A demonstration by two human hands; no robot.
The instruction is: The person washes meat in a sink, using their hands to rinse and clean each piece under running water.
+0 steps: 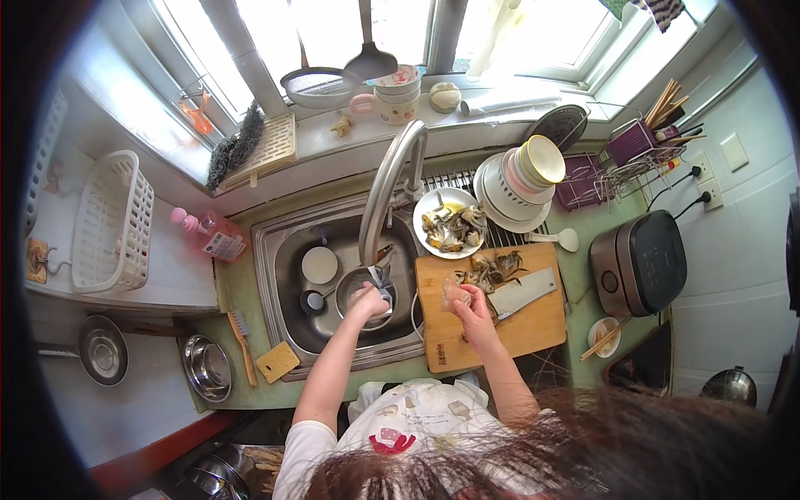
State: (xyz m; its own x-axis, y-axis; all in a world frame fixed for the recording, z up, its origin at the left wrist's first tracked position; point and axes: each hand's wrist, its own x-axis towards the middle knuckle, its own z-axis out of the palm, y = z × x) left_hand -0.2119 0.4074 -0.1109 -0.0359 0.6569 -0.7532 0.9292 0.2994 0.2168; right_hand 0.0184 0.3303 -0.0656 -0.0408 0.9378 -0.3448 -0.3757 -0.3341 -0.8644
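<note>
My left hand (369, 302) is under the curved steel faucet (381, 187), over a round metal pan (342, 294) in the sink (281, 312). Water appears to run down beside its fingers; whether they hold anything is unclear. My right hand (477, 322) pinches a crumpled, translucent piece (451, 296), possibly thin plastic, above the wooden cutting board (531, 334). Just past that hand, cut crab pieces (497, 267) lie on the board. A cleaver (525, 294) rests flat beside them. More crab pieces (459, 231) fill a white plate (420, 209) behind the board.
Stacked bowls (515, 181) stand on the drying rack, right of the plate. A rice cooker (637, 262) and a small bowl (604, 336) with chopsticks occupy the right counter. Left of the sink are a pink soap bottle (215, 237), a brush (244, 350) and a yellow sponge (277, 362).
</note>
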